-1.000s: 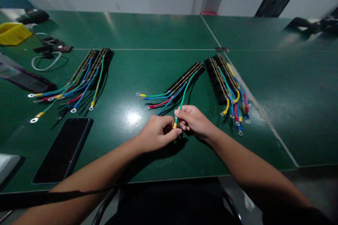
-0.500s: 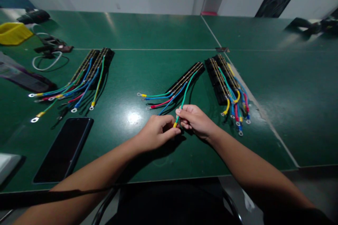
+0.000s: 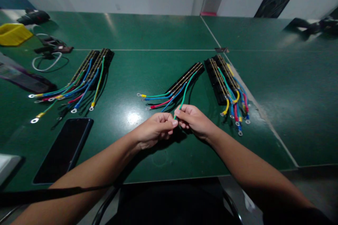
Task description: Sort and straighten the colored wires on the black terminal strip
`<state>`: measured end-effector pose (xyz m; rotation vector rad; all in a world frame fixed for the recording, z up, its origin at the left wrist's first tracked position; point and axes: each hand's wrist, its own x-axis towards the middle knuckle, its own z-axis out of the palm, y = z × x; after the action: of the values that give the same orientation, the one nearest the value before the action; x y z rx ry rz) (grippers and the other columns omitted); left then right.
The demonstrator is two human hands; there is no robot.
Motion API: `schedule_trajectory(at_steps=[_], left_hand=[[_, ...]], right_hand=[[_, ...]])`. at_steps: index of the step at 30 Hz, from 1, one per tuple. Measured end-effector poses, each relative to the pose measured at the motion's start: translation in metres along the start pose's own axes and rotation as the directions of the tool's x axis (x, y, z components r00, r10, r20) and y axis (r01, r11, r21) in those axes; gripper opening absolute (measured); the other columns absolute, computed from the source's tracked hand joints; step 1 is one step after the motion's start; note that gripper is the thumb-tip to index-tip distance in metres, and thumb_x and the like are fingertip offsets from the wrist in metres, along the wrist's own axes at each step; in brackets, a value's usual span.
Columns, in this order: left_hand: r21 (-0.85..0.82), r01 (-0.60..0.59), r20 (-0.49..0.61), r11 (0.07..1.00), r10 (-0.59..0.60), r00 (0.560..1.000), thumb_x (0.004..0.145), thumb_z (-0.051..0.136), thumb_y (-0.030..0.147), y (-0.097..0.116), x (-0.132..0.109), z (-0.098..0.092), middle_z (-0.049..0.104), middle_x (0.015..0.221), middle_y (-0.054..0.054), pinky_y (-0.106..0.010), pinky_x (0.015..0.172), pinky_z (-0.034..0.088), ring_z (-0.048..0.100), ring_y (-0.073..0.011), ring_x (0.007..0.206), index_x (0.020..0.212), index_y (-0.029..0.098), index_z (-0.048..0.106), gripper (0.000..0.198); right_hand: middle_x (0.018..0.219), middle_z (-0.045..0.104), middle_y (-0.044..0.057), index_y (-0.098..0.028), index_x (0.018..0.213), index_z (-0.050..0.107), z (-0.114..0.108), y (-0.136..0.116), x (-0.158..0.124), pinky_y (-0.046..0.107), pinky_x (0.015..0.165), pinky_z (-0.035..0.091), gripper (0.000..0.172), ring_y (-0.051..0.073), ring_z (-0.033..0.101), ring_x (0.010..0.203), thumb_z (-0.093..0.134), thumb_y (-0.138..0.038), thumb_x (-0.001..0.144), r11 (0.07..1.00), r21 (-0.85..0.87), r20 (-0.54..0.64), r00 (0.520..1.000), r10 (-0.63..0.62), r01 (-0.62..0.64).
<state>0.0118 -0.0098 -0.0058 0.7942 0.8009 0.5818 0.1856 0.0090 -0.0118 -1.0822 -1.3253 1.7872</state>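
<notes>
A green wire runs from the upper end of a black terminal strip down into both hands. My left hand pinches its lower end, and the yellow sleeve there is hidden by the fingers. Just above, my right hand holds the same wire between thumb and forefinger. Other wires leave the strip toward the left: a green one, a blue one and a red one with ring lugs, plus another blue wire that passes behind my left hand.
Wired black strips lie at the left and right on the green table. A phone rests front left. Behind it are a yellow bin and a white cable.
My left hand has closed on the green wire's end and turned, covering the yellow sleeve that showed before. My right hand has hardly moved.
</notes>
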Motion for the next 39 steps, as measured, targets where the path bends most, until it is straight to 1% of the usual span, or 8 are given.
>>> schedule_trajectory(at_steps=[2, 8, 14, 21, 27, 30, 35, 39], left_hand=[[0.011, 0.001, -0.014, 1.0, -0.001, 1.0, 0.077, 0.072, 0.033, 0.0006, 0.0, 0.0002, 0.051, 0.053, 0.005, -0.014, 0.043, 0.032, 0.035, -0.0015, 0.041, 0.069, 0.015, 0.05, 0.029], [-0.04, 0.044, 0.087, 0.998, -0.041, 0.995, 0.079, 0.069, 0.034, 0.003, -0.0001, -0.0027, 0.061, 0.068, -0.002, -0.017, 0.045, 0.035, 0.046, -0.0043, 0.049, 0.076, 0.013, 0.058, 0.024], [0.002, 0.013, 0.011, 1.0, -0.013, 1.0, 0.078, 0.07, 0.035, 0.0017, -0.0001, -0.0018, 0.051, 0.051, 0.005, -0.015, 0.043, 0.029, 0.035, -0.0023, 0.041, 0.067, 0.015, 0.05, 0.03], [-0.02, 0.045, 0.098, 0.999, -0.043, 0.994, 0.081, 0.067, 0.034, 0.0028, 0.0005, -0.0036, 0.062, 0.068, -0.002, -0.017, 0.045, 0.033, 0.045, -0.0038, 0.047, 0.077, 0.013, 0.058, 0.023], [0.02, 0.003, 0.023, 1.0, -0.004, 1.0, 0.079, 0.07, 0.033, 0.0016, 0.0005, -0.0024, 0.05, 0.053, 0.005, -0.015, 0.043, 0.028, 0.037, -0.0023, 0.043, 0.068, 0.015, 0.049, 0.03], [0.016, 0.016, 0.053, 1.0, -0.016, 0.998, 0.08, 0.068, 0.033, 0.0022, 0.0007, -0.0026, 0.057, 0.059, 0.002, -0.014, 0.044, 0.029, 0.037, -0.0014, 0.043, 0.072, 0.013, 0.052, 0.026], [0.032, 0.059, 0.114, 0.998, -0.063, 0.991, 0.084, 0.064, 0.037, 0.0052, 0.0001, -0.0026, 0.063, 0.072, -0.003, -0.015, 0.048, 0.035, 0.048, -0.0033, 0.05, 0.085, 0.011, 0.061, 0.027], [0.087, 0.06, 0.048, 0.994, -0.064, 0.997, 0.081, 0.067, 0.04, 0.0052, -0.0011, -0.0006, 0.061, 0.062, 0.0, -0.014, 0.044, 0.031, 0.045, -0.0027, 0.045, 0.077, 0.012, 0.059, 0.03]], right_hand=[[0.052, 0.049, -0.005, -0.016, 0.077, 0.053, -0.0004, 0.0008, 0.0002, 0.019, 0.04, 0.023, 0.028, 0.006, 0.038, 0.042, 0.061, -0.042, 0.083, 1.0, -0.013, -0.01, 1.0, 0.006, -0.006], [0.052, 0.05, -0.004, -0.017, 0.072, 0.049, 0.0009, -0.0017, -0.0005, 0.018, 0.041, 0.024, 0.03, 0.005, 0.04, 0.043, 0.061, -0.042, 0.083, 1.0, -0.029, -0.018, 1.0, 0.005, -0.005], [0.051, 0.048, -0.006, -0.016, 0.077, 0.052, 0.0016, -0.0021, -0.001, 0.018, 0.04, 0.025, 0.028, 0.005, 0.038, 0.042, 0.064, -0.041, 0.081, 1.0, -0.021, -0.037, 0.999, 0.022, -0.022], [0.051, 0.05, -0.005, -0.016, 0.072, 0.05, 0.0005, -0.001, -0.001, 0.018, 0.04, 0.024, 0.029, 0.005, 0.038, 0.042, 0.06, -0.042, 0.084, 0.999, -0.046, -0.018, 1.0, -0.001, 0.0], [0.05, 0.049, -0.006, -0.016, 0.077, 0.053, 0.0014, -0.0014, -0.0012, 0.018, 0.04, 0.025, 0.028, 0.005, 0.039, 0.041, 0.062, -0.041, 0.082, 0.999, -0.04, -0.042, 0.999, 0.026, -0.028], [0.05, 0.05, -0.005, -0.016, 0.074, 0.052, 0.0011, -0.0011, -0.0009, 0.018, 0.039, 0.023, 0.028, 0.005, 0.037, 0.04, 0.061, -0.042, 0.083, 0.999, -0.043, -0.037, 0.999, 0.023, -0.025], [0.051, 0.051, -0.004, -0.016, 0.071, 0.051, 0.0005, -0.001, -0.0002, 0.018, 0.041, 0.025, 0.03, 0.005, 0.04, 0.042, 0.061, -0.041, 0.083, 0.999, -0.042, -0.014, 1.0, -0.001, 0.0], [0.051, 0.051, -0.004, -0.016, 0.074, 0.052, 0.0009, -0.0018, -0.0003, 0.019, 0.041, 0.025, 0.029, 0.006, 0.04, 0.042, 0.061, -0.042, 0.082, 0.999, -0.043, -0.022, 1.0, 0.017, -0.018]])
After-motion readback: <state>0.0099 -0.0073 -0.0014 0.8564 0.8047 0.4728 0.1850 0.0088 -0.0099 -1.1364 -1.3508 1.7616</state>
